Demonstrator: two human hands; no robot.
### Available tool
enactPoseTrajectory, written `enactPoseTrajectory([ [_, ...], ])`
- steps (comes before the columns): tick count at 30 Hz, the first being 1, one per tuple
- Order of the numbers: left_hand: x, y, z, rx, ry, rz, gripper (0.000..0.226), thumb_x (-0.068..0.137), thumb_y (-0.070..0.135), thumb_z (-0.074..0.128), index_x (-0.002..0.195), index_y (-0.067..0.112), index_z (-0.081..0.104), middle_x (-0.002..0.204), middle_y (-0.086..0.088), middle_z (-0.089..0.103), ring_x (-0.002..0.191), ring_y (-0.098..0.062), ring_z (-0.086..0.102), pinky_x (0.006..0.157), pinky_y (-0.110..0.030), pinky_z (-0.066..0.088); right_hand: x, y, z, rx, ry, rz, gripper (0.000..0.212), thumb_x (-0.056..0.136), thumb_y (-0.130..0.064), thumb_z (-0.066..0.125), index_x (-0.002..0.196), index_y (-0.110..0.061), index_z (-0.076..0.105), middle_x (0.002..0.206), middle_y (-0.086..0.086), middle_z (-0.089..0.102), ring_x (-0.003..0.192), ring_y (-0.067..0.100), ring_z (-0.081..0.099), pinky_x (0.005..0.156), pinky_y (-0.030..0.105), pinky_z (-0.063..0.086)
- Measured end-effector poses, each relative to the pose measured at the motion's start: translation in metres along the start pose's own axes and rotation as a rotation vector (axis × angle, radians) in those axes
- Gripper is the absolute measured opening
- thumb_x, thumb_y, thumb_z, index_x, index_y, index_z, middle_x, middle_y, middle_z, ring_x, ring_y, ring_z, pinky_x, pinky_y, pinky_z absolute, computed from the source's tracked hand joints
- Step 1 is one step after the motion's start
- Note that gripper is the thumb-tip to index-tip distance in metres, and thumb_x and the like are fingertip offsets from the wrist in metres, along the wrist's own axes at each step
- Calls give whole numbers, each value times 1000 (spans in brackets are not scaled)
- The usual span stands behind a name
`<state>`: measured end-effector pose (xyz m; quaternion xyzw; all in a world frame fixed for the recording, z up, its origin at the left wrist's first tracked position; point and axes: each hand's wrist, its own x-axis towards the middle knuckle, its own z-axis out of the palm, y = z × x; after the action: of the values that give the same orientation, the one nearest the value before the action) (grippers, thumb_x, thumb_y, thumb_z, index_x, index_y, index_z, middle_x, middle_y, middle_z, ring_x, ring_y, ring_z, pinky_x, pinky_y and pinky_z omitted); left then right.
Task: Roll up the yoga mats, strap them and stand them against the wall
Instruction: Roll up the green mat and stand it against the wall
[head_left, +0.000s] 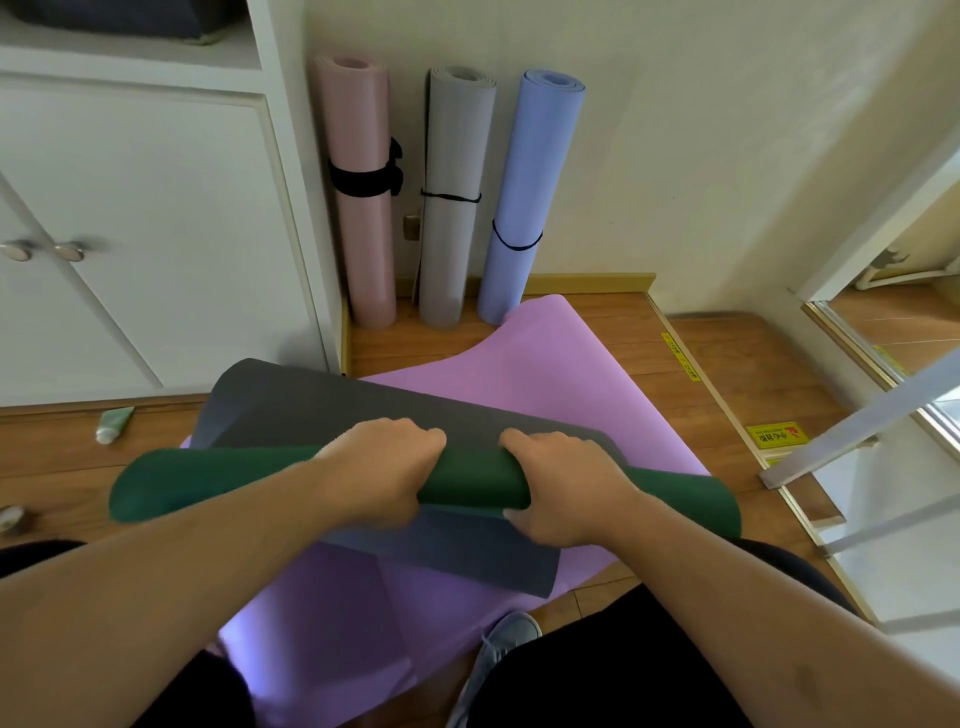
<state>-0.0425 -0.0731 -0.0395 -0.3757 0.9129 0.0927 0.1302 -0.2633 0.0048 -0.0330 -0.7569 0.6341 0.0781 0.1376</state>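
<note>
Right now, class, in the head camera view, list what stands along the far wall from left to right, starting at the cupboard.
White cupboard → pink rolled mat with a wide black strap → grey rolled mat with a thin black strap → blue rolled mat with a thin black strap, leaning.

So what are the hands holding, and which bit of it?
Both the left hand and right hand grip the half-rolled dark green yoga mat around the middle of its roll.

A: The rolled mat (467, 483) is dark green with a charcoal underside; the flat mat (519, 364) beneath is lilac.
B: At twelve o'clock stand a pink roll (361, 208), a grey roll (452, 208), a periwinkle roll (524, 208), black-strapped.
</note>
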Motion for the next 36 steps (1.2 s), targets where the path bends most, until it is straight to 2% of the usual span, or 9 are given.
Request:
enactPoseTrajectory([
  [4,7,-10,-17,-240,-225,37,36,77,28,83,106,35,63,95,11,68,84,-10,65,75,-32,57,-8,-4,3,-145,35,21,83,83,-55,84,143,-29,33,122,-6,59,106,22,61,87,41,57],
  [8,11,-9,-18,-307,-404,79,43,75,32,89,111,35,67,102,11,69,92,-11,66,80,-31,56,-6,-4,11,-74,-44,7,51,87,-36,80,122,-28,43,102,-3,63,86,20,63,75,40,60],
  [11,5,-8,-18,-272,-338,53,41,72,40,89,105,37,63,96,13,69,86,-9,67,72,-29,55,-1,1,7,-57,-52,-8,41,83,-29,78,109,-25,47,89,-2,60,76,18,60,68,38,59],
  [14,-5,-3,-17,-15,-45,-7,55,70,55,83,111,37,50,99,13,62,89,-11,63,71,-31,52,3,6,-2,74,-56,17,33,80,-26,81,103,-24,57,87,-4,64,76,15,63,70,38,62],
  [17,-7,4,-9,188,174,-12,61,80,49,75,127,26,42,114,6,61,102,-21,62,79,-35,50,7,10,-10,197,-60,48,33,77,-27,84,102,-29,64,90,-9,67,79,13,65,72,34,63],
  [21,-4,0,-7,85,60,7,42,81,37,73,113,27,48,101,7,63,89,-18,64,78,-36,56,4,4,-3,108,-60,23,43,80,-37,82,113,-32,55,99,-9,66,86,14,65,77,39,62],
  [25,0,-10,-21,-140,-169,17,38,71,35,85,95,37,56,88,12,64,80,-8,63,72,-29,57,-3,-9,6,-78,27,-24,77,83,-55,81,139,-31,34,118,-8,59,102,20,60,83,41,57],
  [29,2,-7,-28,-196,-321,52,40,70,35,89,94,38,59,91,13,65,82,-7,64,66,-24,52,-3,-13,15,-61,-3,-25,60,83,-49,79,124,-29,40,104,-5,64,88,22,64,77,42,60],
  [36,-8,5,-17,200,79,48,70,73,54,80,127,29,42,114,9,58,96,-14,57,74,-30,46,4,2,-2,175,-54,-4,45,74,-38,86,108,-29,57,94,-7,66,82,13,65,75,36,62],
])
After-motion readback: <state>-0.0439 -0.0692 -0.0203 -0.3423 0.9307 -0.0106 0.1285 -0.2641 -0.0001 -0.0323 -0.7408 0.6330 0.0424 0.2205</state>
